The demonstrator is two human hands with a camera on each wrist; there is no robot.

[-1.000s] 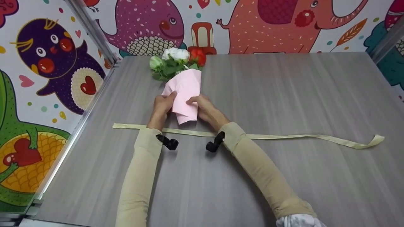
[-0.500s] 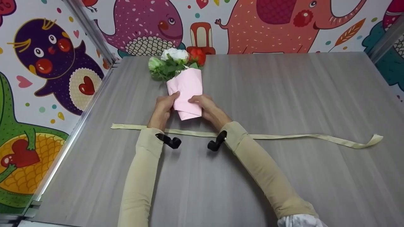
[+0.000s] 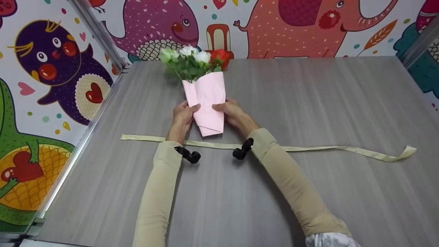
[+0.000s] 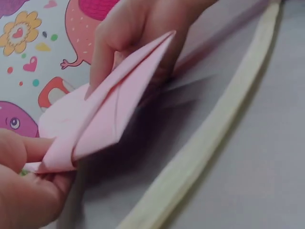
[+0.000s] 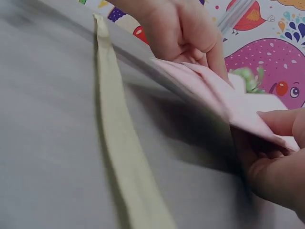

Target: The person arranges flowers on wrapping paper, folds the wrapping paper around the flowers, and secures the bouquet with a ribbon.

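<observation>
A: What are you seeing right at the middle of this

B: Some flowers (image 3: pixel 192 65), white, pale green and red, are poking out of the top of the pink paper (image 3: pixel 209 94), which is wrapping round below them and narrowing toward the person

A: Where is it all being held

B: Over the far part of the grey table (image 3: pixel 325 99), left of the middle. Both wrist views are showing the paper's lower end hanging clear of the surface, with shadow falling beneath

A: And how are the hands gripping

B: The left hand (image 3: pixel 183 116) is pinching the left edge, its thumb lying across the front and its fingers going behind. The right hand (image 3: pixel 234 112) is doing likewise at the right edge. Neither is gaping; only the wrapped paper is filling each grip

A: What's lying nearer the person

B: A pale yellow ribbon (image 3: pixel 343 148) is running crosswise beneath the wrists, its right end curling. Beige sleeves (image 3: pixel 156 192) are covering the arms, and a black clip (image 3: pixel 188 155) is jutting from each cuff

A: Anything behind

B: A wall (image 3: pixel 219 16) is showing cartoon animals, an elephant (image 3: pixel 295 37) among them
</observation>
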